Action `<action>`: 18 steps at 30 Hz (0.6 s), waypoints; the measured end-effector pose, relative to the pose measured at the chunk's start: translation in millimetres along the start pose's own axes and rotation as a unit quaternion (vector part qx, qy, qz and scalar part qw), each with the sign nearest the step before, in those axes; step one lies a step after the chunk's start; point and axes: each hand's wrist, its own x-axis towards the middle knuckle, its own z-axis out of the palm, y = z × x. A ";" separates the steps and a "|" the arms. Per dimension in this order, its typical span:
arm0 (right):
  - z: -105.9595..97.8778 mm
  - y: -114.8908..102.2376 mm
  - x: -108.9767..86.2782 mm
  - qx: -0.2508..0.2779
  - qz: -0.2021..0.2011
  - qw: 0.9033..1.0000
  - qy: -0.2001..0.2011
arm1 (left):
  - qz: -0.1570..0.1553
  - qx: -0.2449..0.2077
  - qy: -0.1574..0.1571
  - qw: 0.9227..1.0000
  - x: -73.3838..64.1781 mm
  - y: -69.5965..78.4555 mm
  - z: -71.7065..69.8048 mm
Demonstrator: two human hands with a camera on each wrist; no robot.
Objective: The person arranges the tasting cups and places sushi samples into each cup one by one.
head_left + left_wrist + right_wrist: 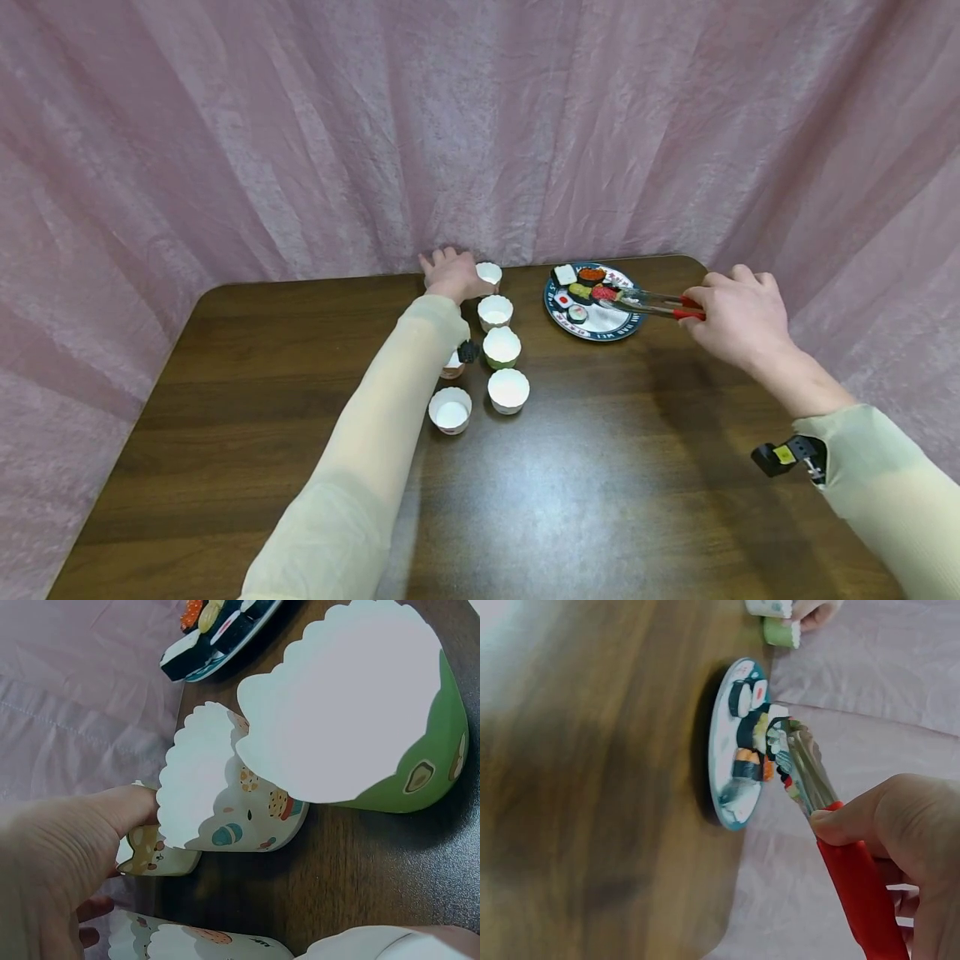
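Note:
My left hand (453,277) reaches to the far end of two rows of scalloped paper baking cups. Its thumb touches the farthest cup (172,859), printed with a dog face; the other fingers spread leftward, partly hidden. Nearer in that row are a cup with cupcake prints (247,817) and a green cup (502,358). My right hand (738,317) grips metal tongs with red handles (859,892). The tongs' tips are at a red-topped sushi piece (603,293) over the round plate (603,332); whether they pinch it I cannot tell.
Other sushi pieces, one orange-topped (591,275), lie on the blue-rimmed plate. The left row's near cups (450,410) stand by my left forearm. Pink curtains (480,125) hang behind the brown wooden table (300,375).

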 end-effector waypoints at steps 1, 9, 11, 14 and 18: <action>-1.4 -1.4 2.4 0.001 -0.003 1.000 0.009 | -0.001 0.000 0.001 1.000 0.4 -0.1 0.3; -6.7 -20.8 31.2 -0.005 -0.040 0.997 0.058 | 0.001 -0.005 -0.005 1.000 2.4 1.1 3.0; -6.4 -27.1 39.5 -0.010 -0.046 0.997 0.057 | 0.006 -0.008 -0.009 1.000 1.5 1.8 3.6; -6.1 -36.8 52.3 -0.016 -0.053 0.997 0.052 | 0.011 -0.010 -0.006 1.000 -0.2 2.5 3.6; -4.9 -50.1 70.1 -0.029 -0.069 0.996 0.052 | 0.014 -0.015 -0.003 1.000 -0.7 2.8 3.0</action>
